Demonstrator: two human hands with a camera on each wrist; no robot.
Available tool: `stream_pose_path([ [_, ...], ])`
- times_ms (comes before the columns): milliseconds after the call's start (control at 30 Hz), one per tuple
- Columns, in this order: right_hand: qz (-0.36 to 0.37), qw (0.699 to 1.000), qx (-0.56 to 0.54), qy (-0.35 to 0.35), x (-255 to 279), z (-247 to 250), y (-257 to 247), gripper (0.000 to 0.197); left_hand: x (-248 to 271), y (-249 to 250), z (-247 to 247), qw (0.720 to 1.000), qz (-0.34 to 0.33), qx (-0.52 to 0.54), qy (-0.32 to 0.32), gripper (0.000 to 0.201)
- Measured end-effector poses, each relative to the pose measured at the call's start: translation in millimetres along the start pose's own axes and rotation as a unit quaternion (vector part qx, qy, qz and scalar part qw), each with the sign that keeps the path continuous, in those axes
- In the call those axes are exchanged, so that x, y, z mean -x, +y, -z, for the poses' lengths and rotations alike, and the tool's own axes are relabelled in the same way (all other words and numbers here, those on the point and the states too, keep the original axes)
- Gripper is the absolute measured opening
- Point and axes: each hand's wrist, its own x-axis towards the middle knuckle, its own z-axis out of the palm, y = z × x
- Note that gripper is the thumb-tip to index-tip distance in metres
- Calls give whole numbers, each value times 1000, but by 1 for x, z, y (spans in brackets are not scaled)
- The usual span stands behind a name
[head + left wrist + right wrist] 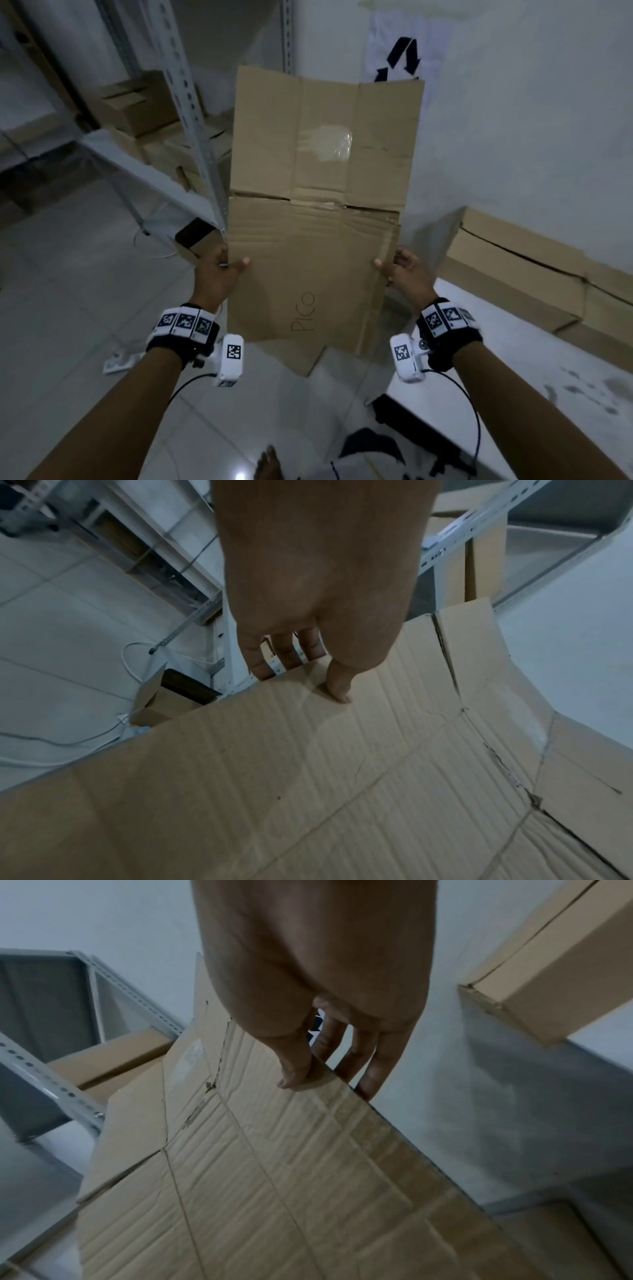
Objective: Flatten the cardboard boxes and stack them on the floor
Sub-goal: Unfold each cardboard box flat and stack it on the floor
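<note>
I hold a flattened brown corrugated cardboard box (322,212) out in front of me, off the pale tiled floor (68,274). Its long axis runs away from me, with the far flaps tipped up toward the white wall (513,120) and the near end, marked "PICO" in pen, pointing back at my body. A crosswise crease and tear runs across the sheet just beyond my hands, and a shiny patch of clear tape sits on the far half.

My left hand (219,270) pinches the left long edge of the flattened box, thumb (337,685) on top and fingers (260,661) curled underneath. My right hand (400,270) pinches the right long edge the same way, thumb (294,1066) on the upper face, fingers (373,1064) wrapped below. Both forearms reach forward, wrists level, each with a black wristband carrying square printed markers.

Just left of the flattened box stands a grey perforated metal shelving upright (191,113), very close to that edge, with more closed brown boxes (137,109) behind it. To the right of the flattened box, long closed brown cartons (520,270) lie along the wall, well apart from my right hand. Open tiled floor lies below and to the left of the near end.
</note>
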Motion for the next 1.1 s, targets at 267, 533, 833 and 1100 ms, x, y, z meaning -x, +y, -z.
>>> stream_pose_path([
  [267,-63,993,56,78,-7,-35,49,10,-77,-32,-8,992,31,-48,-113,22],
  [533,-96,982,94,129,-71,-59,71,15,-174,-34,-46,955,24,-164,-245,20],
  [833,-160,968,80,175,-102,-96,97,49,-256,-53,-73,917,26,-214,-335,23],
  [1100,-240,941,33,234,-128,-144,123,34,-321,-114,-104,887,53,-209,-408,26],
])
